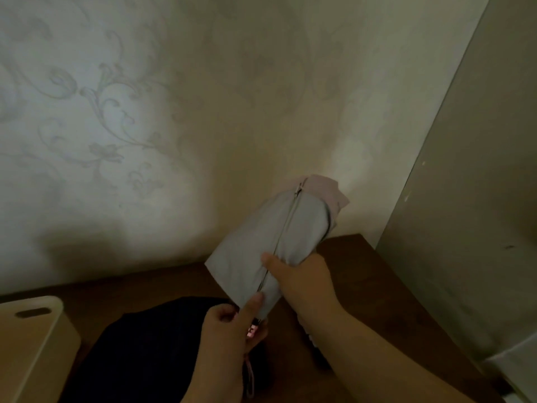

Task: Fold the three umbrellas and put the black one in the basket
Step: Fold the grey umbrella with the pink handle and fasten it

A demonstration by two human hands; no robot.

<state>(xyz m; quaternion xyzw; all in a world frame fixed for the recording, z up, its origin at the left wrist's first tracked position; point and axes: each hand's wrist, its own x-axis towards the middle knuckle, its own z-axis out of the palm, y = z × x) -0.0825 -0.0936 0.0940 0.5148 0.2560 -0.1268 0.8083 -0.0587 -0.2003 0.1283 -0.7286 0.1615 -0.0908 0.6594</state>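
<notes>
A folded pink umbrella (328, 190) sticks out of the top of a light grey zippered sleeve (261, 242), held tilted above the brown table (363, 274). My right hand (305, 280) grips the sleeve's lower right side, thumb on the zipper line. Below it, my left hand (232, 327) pinches the sleeve's bottom end by the umbrella's handle; a pink wrist strap (250, 376) dangles under it. A black umbrella (151, 344) lies as a dark heap on the table beneath my hands. The cream basket (35, 338) with a slot handle stands at the left edge.
A patterned wallpapered wall rises right behind the table. A tall pale cabinet side (465, 199) borders the table on the right. A light grey object (517, 370) sits at the lower right corner.
</notes>
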